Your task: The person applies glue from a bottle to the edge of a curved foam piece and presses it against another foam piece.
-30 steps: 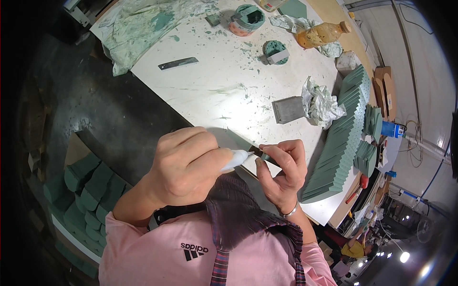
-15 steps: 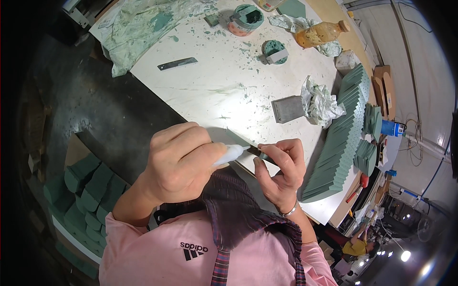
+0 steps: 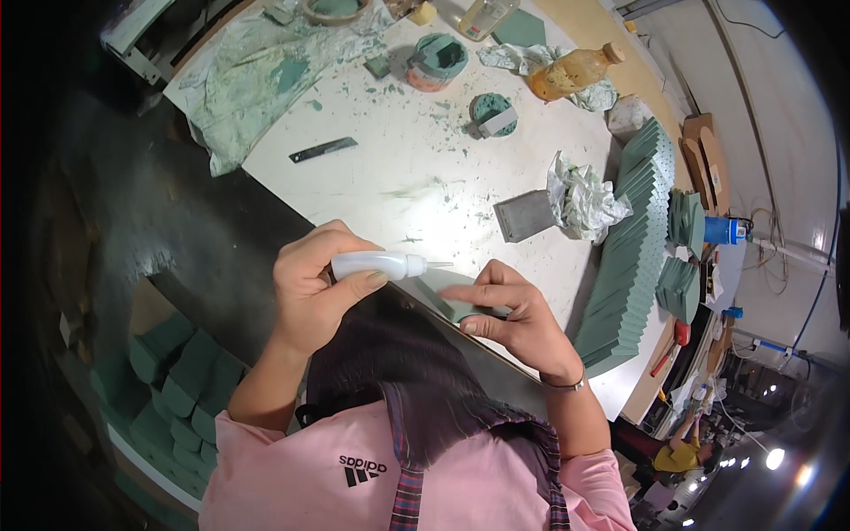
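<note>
My left hand point(image 3: 312, 285) grips a small white squeeze bottle point(image 3: 382, 264) lying level, its thin nozzle pointing right. My right hand point(image 3: 512, 320) pinches a flat green block point(image 3: 447, 301) by its edge, just below and right of the nozzle tip. Both hands hover over the near edge of the white, paint-spattered table point(image 3: 398, 168), above my dark apron.
A long row of stacked green blocks point(image 3: 630, 252) runs down the table's right side. A grey metal block point(image 3: 524, 215), crumpled paper point(image 3: 582, 196), green paint pots point(image 3: 437, 60), an amber bottle point(image 3: 567, 73) and a blade point(image 3: 321, 150) lie on the table. More green blocks point(image 3: 164, 380) sit in a box at lower left.
My left hand has turned the white bottle level, showing its whole body and nozzle. The green block in my right hand now shows more clearly under the nozzle.
</note>
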Demonstrator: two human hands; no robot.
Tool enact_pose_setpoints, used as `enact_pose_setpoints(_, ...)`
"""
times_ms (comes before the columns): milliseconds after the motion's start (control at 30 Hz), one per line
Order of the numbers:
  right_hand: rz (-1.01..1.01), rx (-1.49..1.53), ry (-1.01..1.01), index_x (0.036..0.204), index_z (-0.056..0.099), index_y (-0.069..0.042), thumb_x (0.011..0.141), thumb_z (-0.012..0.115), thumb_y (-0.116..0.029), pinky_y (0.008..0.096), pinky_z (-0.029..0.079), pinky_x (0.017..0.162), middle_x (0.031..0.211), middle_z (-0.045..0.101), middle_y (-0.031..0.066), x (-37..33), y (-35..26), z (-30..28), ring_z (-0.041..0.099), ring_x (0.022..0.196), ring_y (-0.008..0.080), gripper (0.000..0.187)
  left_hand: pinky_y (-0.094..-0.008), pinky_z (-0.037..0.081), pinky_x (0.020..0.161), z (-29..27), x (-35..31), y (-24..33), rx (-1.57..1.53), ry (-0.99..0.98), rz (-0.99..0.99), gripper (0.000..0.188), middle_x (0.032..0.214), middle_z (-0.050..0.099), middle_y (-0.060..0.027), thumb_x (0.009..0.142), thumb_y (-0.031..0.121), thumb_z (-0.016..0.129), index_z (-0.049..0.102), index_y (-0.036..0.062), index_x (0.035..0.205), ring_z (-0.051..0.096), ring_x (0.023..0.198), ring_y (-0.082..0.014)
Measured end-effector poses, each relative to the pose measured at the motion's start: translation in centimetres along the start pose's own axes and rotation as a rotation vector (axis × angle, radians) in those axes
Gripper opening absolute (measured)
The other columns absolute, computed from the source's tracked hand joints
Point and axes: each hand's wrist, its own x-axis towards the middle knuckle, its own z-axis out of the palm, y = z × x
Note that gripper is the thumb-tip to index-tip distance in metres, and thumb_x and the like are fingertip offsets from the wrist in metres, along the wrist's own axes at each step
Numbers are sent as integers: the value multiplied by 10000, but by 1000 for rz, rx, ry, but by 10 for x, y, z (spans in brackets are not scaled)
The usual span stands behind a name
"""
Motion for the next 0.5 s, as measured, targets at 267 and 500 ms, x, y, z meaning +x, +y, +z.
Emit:
enact_pose_setpoints(267,65,323,-190,1237,596,-108,980,554,-141,317,376,1014,1427,465,83,5,13,-25,445,1260,198,262,-265,473,692,11,12,-37,-493,104,-417,224,921,648,-76,880,6,650,625,-50,1095,578,737,-135)
enact_pose_setpoints(500,-16,280,-328,1209,633,-106,985,584,-330,367,282,1128,1444,476,86,16,21,-43,403,1350,221,321,-362,542,838,28,18,-44,-640,131,-577,289,1037,644,-163,870,-28,594,512,-20,1147,661,900,-228)
